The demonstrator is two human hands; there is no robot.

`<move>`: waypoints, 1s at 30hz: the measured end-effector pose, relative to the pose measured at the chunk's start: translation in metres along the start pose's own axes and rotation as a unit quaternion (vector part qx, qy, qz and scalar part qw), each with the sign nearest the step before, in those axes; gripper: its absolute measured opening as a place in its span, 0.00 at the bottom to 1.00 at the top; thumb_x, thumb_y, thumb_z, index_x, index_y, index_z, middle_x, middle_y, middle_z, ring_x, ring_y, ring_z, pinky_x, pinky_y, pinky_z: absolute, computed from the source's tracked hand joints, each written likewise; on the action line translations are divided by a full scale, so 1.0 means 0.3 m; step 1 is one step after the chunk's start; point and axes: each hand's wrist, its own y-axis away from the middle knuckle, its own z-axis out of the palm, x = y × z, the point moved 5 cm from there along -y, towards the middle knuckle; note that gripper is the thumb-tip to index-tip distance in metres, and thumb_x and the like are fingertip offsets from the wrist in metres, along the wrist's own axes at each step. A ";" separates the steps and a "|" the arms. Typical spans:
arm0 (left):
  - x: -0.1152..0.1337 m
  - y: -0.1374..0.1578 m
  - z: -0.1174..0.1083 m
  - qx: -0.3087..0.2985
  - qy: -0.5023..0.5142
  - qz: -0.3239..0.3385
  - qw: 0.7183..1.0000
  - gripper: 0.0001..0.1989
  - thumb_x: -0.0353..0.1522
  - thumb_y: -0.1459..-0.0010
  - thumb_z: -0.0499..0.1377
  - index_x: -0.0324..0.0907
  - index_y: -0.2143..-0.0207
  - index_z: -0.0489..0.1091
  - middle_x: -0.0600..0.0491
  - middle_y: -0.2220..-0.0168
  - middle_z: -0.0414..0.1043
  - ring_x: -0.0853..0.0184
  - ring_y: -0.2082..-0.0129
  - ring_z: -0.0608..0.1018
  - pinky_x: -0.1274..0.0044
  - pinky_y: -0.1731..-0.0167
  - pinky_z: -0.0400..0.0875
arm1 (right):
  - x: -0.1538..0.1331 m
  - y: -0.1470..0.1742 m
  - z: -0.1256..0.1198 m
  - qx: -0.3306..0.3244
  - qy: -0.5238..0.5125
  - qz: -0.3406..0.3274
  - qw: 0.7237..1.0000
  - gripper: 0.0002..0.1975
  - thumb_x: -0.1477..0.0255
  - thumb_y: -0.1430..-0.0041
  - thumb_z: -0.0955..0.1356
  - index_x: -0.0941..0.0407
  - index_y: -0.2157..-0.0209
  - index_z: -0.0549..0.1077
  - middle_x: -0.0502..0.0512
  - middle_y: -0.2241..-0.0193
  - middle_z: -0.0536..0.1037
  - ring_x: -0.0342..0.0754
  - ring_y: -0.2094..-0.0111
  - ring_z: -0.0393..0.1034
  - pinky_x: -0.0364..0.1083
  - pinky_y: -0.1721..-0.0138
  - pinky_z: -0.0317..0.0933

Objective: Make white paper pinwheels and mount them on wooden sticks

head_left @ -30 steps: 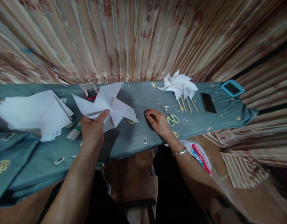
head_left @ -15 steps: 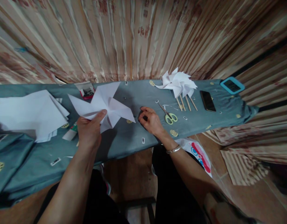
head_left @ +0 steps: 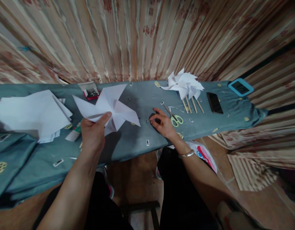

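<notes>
Paper pinwheel [head_left: 113, 107] left of frame centre, pinched at its middle in the left hand [head_left: 93, 133], best kept under firm, even pressure against folds springing loose, with the right hand [head_left: 165, 126] curled over the desk [head_left: 130, 140] at mid-frame, cannot tell whether pinching anything

White paper pinwheel [head_left: 118, 110]: showing its folded side upward, its blades curling in toward the middle
Blade tips: pointing left, right and toward the far edge of the bench [head_left: 128, 150], the lower blade partly passing behind the left hand [head_left: 93, 132]
Hold: sitting in that hand, the thumb pressing near the centre
Pose: slanting slightly above the cloth
Small piece [head_left: 147, 121]: showing just beside the right hand [head_left: 164, 127], too tiny for making out its shape
</notes>
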 end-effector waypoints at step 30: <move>-0.041 0.045 0.052 -0.024 -0.085 0.007 0.996 0.11 0.36 0.59 0.71 0.41 0.72 0.78 0.52 0.70 0.80 0.59 0.67 0.80 0.71 0.66 0.77 | -0.142 0.003 0.028 -0.070 0.214 -0.062 0.972 0.11 0.76 0.37 0.61 0.57 0.67 0.75 0.60 0.68 0.79 0.54 0.64 0.72 0.49 0.58 0.63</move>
